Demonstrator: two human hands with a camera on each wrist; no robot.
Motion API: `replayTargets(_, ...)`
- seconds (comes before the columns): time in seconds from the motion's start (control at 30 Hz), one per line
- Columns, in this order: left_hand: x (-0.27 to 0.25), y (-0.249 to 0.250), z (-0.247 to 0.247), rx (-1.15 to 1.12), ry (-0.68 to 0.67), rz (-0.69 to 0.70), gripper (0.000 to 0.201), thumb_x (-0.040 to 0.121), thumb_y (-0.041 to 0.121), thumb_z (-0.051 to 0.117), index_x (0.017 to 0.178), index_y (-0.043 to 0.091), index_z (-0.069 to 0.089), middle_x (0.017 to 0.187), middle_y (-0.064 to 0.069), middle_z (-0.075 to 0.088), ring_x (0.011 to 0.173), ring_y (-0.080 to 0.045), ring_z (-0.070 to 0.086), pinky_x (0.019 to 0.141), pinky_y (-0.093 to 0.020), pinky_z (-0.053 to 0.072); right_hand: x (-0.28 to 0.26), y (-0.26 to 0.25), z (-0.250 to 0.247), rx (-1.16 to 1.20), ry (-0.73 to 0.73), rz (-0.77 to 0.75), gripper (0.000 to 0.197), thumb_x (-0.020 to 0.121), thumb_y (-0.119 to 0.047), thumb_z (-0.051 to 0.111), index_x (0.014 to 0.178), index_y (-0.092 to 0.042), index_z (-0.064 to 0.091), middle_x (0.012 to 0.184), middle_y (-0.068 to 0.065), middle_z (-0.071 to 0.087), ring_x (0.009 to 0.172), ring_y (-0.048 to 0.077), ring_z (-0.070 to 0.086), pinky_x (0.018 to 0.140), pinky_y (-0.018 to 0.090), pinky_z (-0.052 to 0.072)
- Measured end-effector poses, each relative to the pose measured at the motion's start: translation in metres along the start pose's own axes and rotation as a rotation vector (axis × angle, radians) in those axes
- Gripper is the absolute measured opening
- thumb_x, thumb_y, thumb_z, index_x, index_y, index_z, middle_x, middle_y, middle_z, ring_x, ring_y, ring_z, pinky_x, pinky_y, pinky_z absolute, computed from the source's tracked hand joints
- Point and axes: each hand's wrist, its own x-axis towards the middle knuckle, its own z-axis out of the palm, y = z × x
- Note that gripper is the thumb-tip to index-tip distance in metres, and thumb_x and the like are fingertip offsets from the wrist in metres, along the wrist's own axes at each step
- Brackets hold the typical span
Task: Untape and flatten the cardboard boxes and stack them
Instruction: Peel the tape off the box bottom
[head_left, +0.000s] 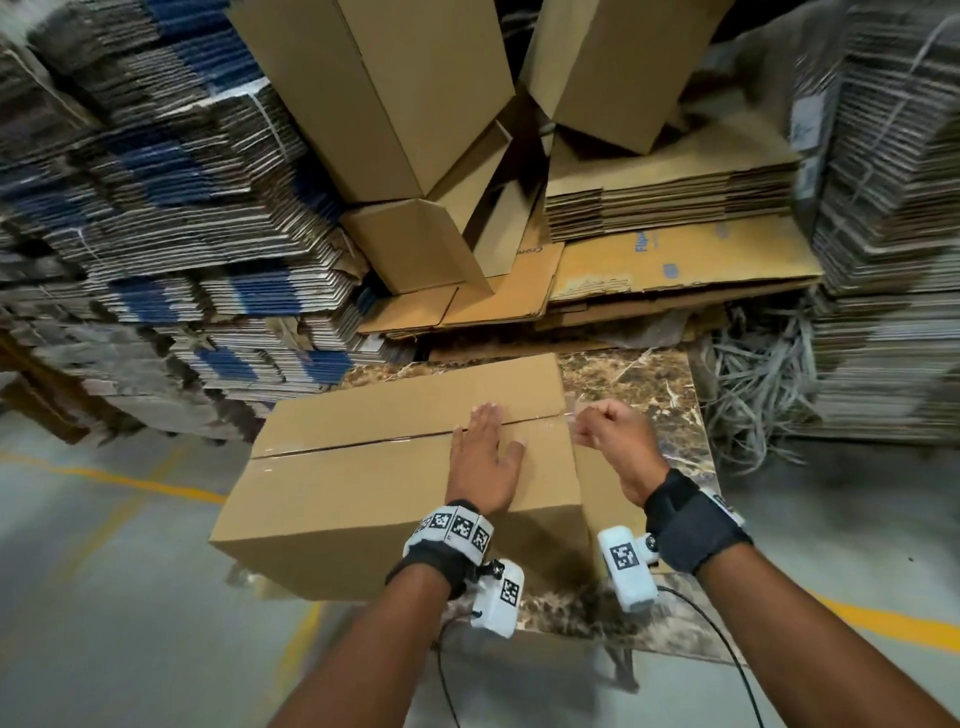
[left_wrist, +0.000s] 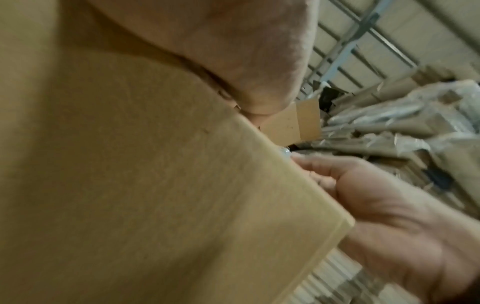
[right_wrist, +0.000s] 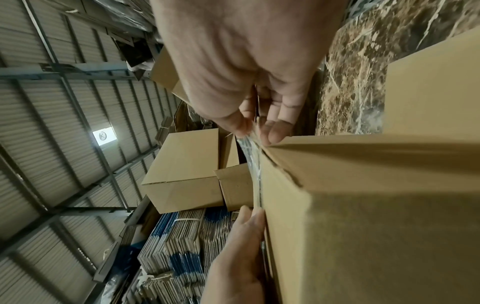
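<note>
A closed brown cardboard box (head_left: 363, 499) lies on a marble-patterned table (head_left: 649, 384), its top seam covered by clear tape (head_left: 563, 415). My left hand (head_left: 485, 457) rests flat with straight fingers on the box top beside the seam. My right hand (head_left: 610, 434) sits at the box's right end, thumb and finger pinching the peeled end of the clear tape (right_wrist: 250, 156). In the right wrist view the right hand (right_wrist: 255, 127) lifts the tape strip off the box (right_wrist: 363, 205) edge, and the left hand (right_wrist: 239, 246) lies along the top. The left wrist view shows mostly box (left_wrist: 130, 185).
Tall bundles of flattened cartons (head_left: 156, 234) rise at the left and right (head_left: 883, 208). Several assembled boxes (head_left: 395, 104) pile up behind the table over a low stack of flat cardboard (head_left: 675, 208). Loose strapping (head_left: 753, 389) lies right of the table. Grey floor with yellow lines (head_left: 104, 478) surrounds me.
</note>
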Motion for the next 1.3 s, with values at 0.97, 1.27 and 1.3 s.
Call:
replayTargets(0.97,-0.024,-0.149,-0.097,0.492,-0.208,0.206,0.147,0.052,0.111,0.031,0.161,0.025,-0.015,0.166,0.008,-0.026,0.153,-0.011,-0.023,0.126,-0.051,-0.011,-0.031,-0.042,0.042,-0.396,0.327,-0.076,0.013,0.091,-0.029,0.074,0.093,-0.019,0.065,0.101,0.000,0.068,0.086,0.021,0.067,0.065,0.034,0.055)
replayTargets(1.27,-0.022,-0.043,-0.041,0.387,-0.161,0.122,0.149,0.051,0.111,0.029,0.163,0.021,-0.006,0.170,0.004,-0.017,0.156,-0.015,-0.017,0.124,-0.058,-0.007,-0.017,-0.055,0.008,-0.372,0.197,0.045,0.023,0.089,-0.015,0.060,0.066,-0.015,0.059,0.068,0.005,0.059,0.070,0.024,0.052,0.060,0.033,0.039)
replayTargets(1.3,-0.023,-0.032,-0.035,0.381,-0.154,0.113,0.149,0.050,0.111,0.028,0.163,0.021,-0.005,0.170,0.004,-0.016,0.156,-0.015,-0.017,0.123,-0.059,-0.007,-0.016,-0.056,0.004,-0.405,0.221,0.030,0.019,0.087,-0.017,0.060,0.068,-0.015,0.060,0.072,0.002,0.062,0.071,0.025,0.055,0.063,0.032,0.041)
